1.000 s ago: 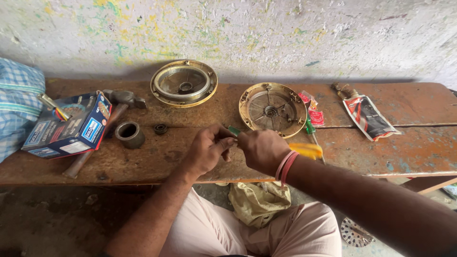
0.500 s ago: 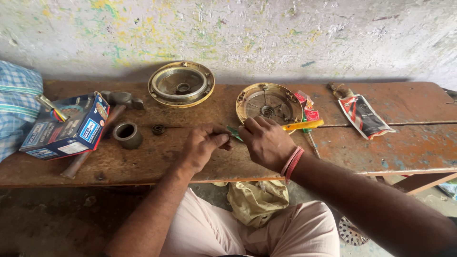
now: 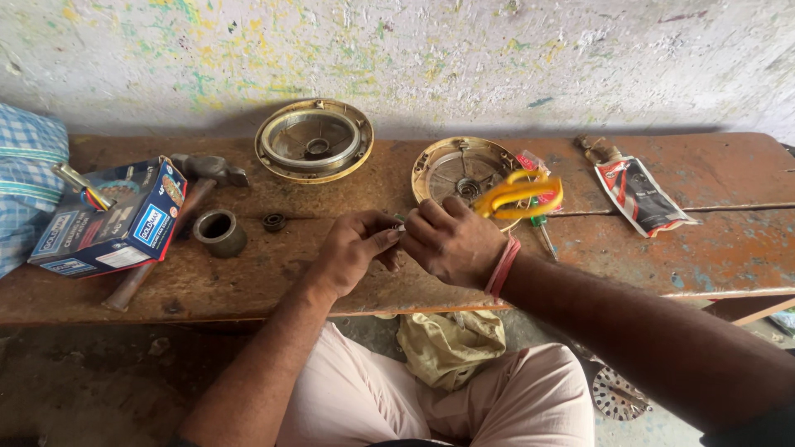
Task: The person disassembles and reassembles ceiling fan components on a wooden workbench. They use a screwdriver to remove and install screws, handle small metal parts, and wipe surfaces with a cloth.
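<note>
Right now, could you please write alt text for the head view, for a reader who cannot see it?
Two bare hands meet over a worn wooden bench: the left hand pinches something small, hidden, against the right hand, with yellow-handled scissors just beyond. Around them lie two round metal housings, a hammer and a blue box.

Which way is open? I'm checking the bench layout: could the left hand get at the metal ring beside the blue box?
Probably yes: the metal ring stands just left of the left hand, with only bare bench between.
</note>
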